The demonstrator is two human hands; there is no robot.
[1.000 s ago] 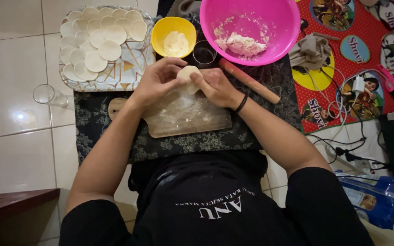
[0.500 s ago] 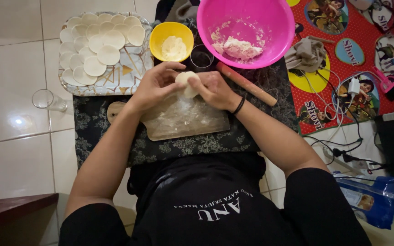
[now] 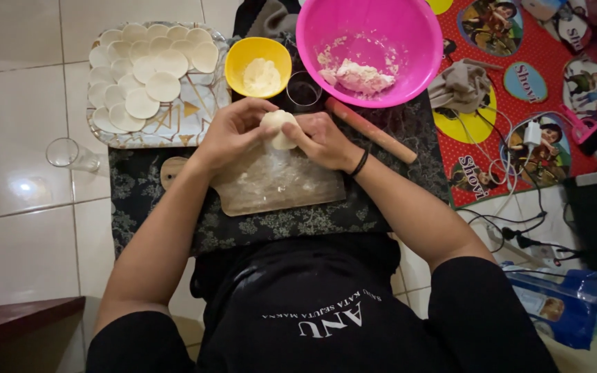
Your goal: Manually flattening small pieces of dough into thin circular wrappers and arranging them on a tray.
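Both of my hands hold one pale lump of dough [image 3: 279, 128] above a floured wooden board [image 3: 278, 186]. My left hand [image 3: 233, 131] cups it from the left and my right hand [image 3: 323, 138], with a black band at the wrist, pinches it from the right. The board lies on a dark patterned cloth [image 3: 139, 200]. A wooden rolling pin [image 3: 371, 130] rests just right of my right hand.
A tray [image 3: 195, 117] with several flat dough rounds [image 3: 150, 69] sits at the back left. Behind my hands are a yellow bowl of flour [image 3: 257, 67], a small dark cup [image 3: 304, 90] and a pink bowl [image 3: 370, 48] with dough. A clear glass [image 3: 70, 154] lies left; cables lie right.
The dough lump stays between both hands, which shifted slightly while working it. The view moved a little.
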